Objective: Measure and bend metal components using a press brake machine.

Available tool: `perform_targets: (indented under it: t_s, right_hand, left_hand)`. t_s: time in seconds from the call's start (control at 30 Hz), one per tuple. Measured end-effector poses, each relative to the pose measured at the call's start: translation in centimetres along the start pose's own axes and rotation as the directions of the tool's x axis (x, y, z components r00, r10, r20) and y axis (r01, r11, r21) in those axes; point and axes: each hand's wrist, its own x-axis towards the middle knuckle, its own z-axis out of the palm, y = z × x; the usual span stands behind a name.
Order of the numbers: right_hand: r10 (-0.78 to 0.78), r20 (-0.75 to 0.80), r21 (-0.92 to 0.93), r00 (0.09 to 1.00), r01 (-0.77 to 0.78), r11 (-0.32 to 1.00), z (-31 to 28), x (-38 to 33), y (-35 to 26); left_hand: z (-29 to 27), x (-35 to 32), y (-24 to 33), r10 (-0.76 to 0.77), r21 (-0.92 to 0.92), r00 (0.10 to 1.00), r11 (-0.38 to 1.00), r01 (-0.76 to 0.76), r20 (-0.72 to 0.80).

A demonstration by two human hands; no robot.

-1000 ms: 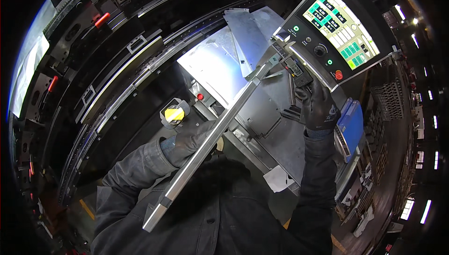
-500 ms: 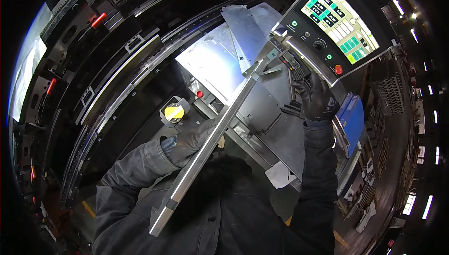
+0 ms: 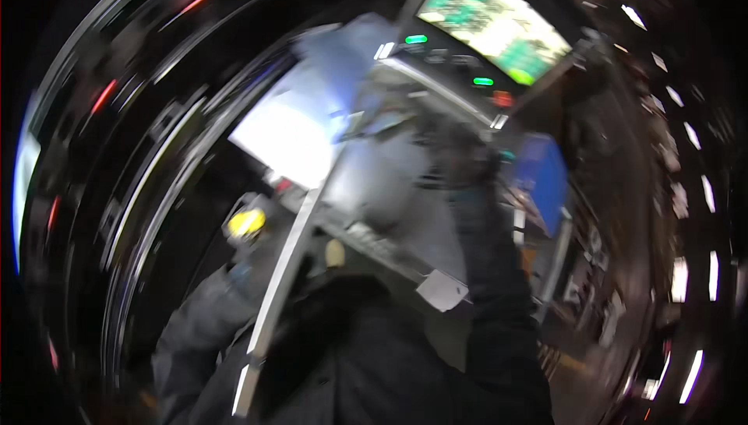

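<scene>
The picture is smeared by motion. A long grey metal bar [image 3: 292, 261] runs from my chest up toward the machine. My left hand [image 3: 251, 271], in a dark glove with a grey sleeve, is wrapped around the bar's middle. My right hand [image 3: 465, 162], also in a dark glove, is raised near the bar's upper end, just under the control panel [image 3: 467, 74]. The blur hides whether its fingers grip anything. Bright sheet metal [image 3: 292, 133] lies on the machine bed behind the bar.
A lit screen [image 3: 495, 20] tops the control panel at the upper right. A yellow button [image 3: 246, 222] sits left of the bar and a blue part [image 3: 545, 176] is to the right. Dark curved machine rails [image 3: 140, 191] fill the left side.
The view has swung and gone blurry, and the panel and sheet metal now sit higher and nearer. Both hands stay by the bar, which still runs from lower left to upper right.
</scene>
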Motion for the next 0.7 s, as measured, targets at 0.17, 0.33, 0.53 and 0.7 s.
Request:
perform_targets:
  t_s: [0.17,0.33,0.53,0.7]
  right_hand:
    - [-0.382,0.309,-0.059,0.871,-0.383,-0.922,7.0,2.2,5.5]
    - [-0.39,0.33,-0.07,0.86,-0.39,-0.918,7.8,1.1,4.9]
    - [-0.359,0.397,0.048,0.845,-0.409,-0.911,6.3,0.0,4.8]
    - [-0.36,0.362,0.03,0.86,-0.396,-0.918,3.5,-0.7,5.3]
  left_hand:
    - [-0.8,1.4,3.8,-0.698,-0.226,0.616,0.708,0.669,-0.364]
    - [-0.4,1.6,5.1,-0.656,-0.072,0.569,0.684,0.726,-0.496]
    - [-0.2,1.8,5.8,-0.38,0.297,0.849,0.817,0.495,-0.368]
    - [-0.1,1.4,6.1,-0.14,0.554,0.98,0.81,0.195,-0.142]
